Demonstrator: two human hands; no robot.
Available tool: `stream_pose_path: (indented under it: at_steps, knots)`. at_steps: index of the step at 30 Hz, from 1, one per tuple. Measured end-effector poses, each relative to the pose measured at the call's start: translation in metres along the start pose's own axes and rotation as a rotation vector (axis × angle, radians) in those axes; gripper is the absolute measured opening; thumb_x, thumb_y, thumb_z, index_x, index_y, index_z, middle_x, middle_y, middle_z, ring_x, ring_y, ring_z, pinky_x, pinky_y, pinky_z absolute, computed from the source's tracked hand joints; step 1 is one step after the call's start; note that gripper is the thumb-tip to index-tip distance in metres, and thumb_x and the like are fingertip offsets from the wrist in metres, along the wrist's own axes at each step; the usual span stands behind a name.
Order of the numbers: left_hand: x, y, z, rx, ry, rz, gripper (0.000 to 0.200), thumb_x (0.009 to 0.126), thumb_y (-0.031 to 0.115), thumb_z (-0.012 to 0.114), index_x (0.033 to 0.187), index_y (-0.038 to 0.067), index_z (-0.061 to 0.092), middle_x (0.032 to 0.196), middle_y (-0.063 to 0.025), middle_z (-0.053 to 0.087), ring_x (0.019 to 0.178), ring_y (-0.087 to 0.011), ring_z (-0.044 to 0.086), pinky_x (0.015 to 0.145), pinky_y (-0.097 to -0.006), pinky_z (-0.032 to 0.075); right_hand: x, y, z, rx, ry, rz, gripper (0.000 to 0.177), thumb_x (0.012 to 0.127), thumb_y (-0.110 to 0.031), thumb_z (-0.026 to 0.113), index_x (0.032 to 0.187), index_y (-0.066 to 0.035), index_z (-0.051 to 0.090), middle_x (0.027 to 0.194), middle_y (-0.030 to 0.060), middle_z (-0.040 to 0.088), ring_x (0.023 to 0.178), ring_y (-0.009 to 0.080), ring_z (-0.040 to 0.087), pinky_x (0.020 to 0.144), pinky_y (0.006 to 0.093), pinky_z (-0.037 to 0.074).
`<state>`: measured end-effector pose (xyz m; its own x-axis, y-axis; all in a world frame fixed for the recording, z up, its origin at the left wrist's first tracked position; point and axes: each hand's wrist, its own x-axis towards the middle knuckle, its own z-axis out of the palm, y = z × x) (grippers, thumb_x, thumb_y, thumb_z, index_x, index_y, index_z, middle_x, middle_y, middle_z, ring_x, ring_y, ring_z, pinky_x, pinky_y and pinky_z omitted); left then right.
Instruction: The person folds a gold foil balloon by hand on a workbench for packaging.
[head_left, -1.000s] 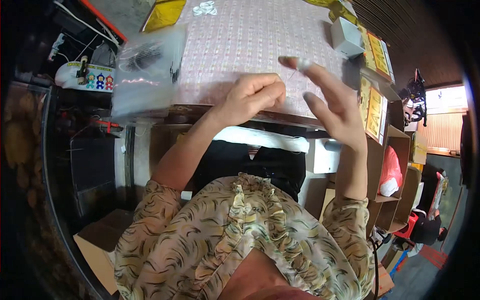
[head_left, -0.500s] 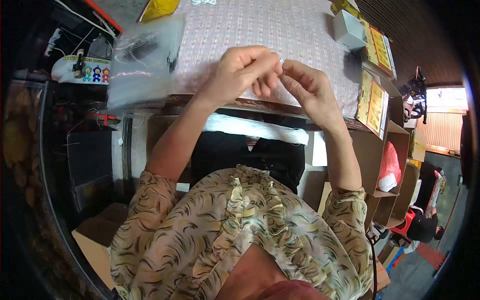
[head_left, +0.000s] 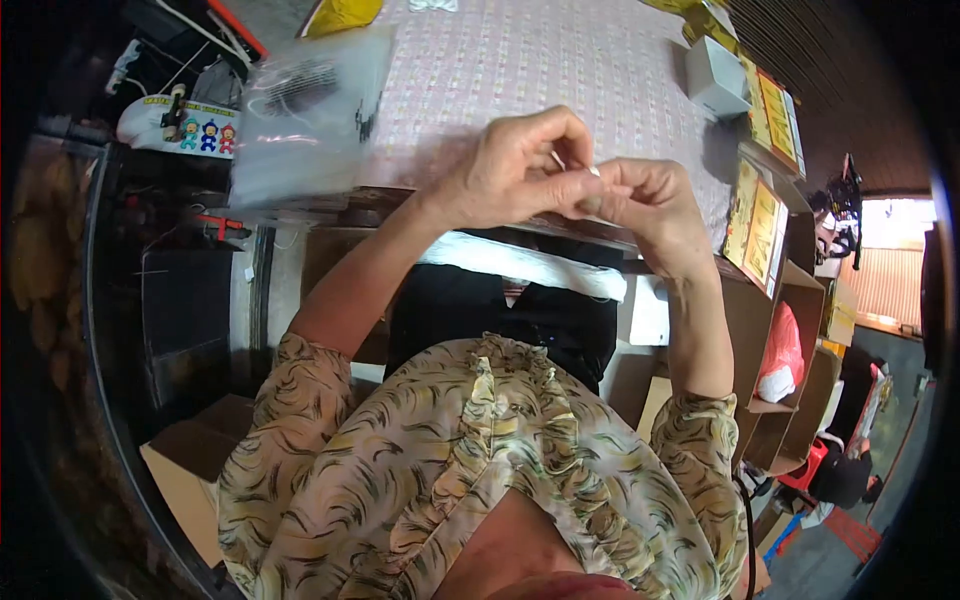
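Note:
Above the front edge of the table, my left hand (head_left: 522,168) and my right hand (head_left: 655,205) meet with thumbs and fingertips pressed together. Between the fingertips shows a small white piece (head_left: 594,171); most of it is hidden by the fingers, and I cannot tell what it is. Both hands are closed in a pinch around it. Across my lap, just below the table edge, lies a long bundle of white strands (head_left: 520,266).
A patterned cloth covers the table (head_left: 540,60). Clear plastic bags (head_left: 310,130) lie at its left. A white box (head_left: 717,78) and yellow printed packs (head_left: 760,225) stand along the right. Cardboard boxes (head_left: 195,460) sit lower left, with a red-and-white bag (head_left: 782,345) on shelving at right.
My hands have come down and slightly right. My left fingers, loosely curled and blurred before, now pinch against the right fingertips. The whole view has shifted a little.

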<state>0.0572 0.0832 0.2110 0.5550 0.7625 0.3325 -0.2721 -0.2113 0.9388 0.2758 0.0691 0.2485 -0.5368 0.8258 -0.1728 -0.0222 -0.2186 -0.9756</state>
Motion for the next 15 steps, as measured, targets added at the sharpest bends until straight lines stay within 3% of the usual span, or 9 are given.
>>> stream_pose_path:
  at_steps: [2,4,10,15]
  knots:
    - [0.0,0.002,0.002,-0.015,0.033,-0.013,0.015,0.098,0.004,0.068,0.106,-0.001,0.057,0.099,-0.0054,0.061,0.093,-0.0114,0.065,0.08,-0.0252,0.058,-0.001,0.001,-0.001,0.024,0.002,0.014,0.016,0.09,-0.001,0.074,0.104,0.007,0.074,0.095,0.0147,0.076,0.087,0.0183,0.073,0.082,0.029,0.059]
    - [0.0,0.005,0.0,0.335,-0.011,0.111,0.017,0.096,0.006,0.07,0.104,0.0,0.056,0.097,-0.0045,0.06,0.091,-0.011,0.064,0.078,-0.0271,0.057,-0.002,0.001,-0.003,0.011,-0.015,0.01,0.017,0.09,0.002,0.072,0.105,0.01,0.074,0.092,0.0143,0.077,0.082,0.0153,0.073,0.078,0.0253,0.059]
    - [-0.002,0.008,0.005,0.409,-0.025,0.231,0.016,0.094,0.01,0.07,0.095,0.001,0.057,0.082,-0.0049,0.053,0.072,-0.0151,0.055,0.066,-0.0306,0.049,-0.002,0.003,-0.008,-0.002,-0.063,0.013,0.017,0.087,0.005,0.074,0.104,0.008,0.075,0.094,0.0155,0.077,0.085,0.0174,0.074,0.079,0.0282,0.06]
    - [-0.005,0.017,0.0,0.423,-0.008,0.245,0.019,0.088,0.008,0.078,0.096,0.001,0.062,0.088,-0.0065,0.066,0.076,-0.0168,0.068,0.067,-0.0288,0.057,-0.002,-0.001,-0.011,-0.004,-0.071,0.037,0.016,0.088,0.007,0.073,0.103,0.009,0.074,0.093,0.0172,0.077,0.085,0.0182,0.075,0.079,0.0279,0.06]
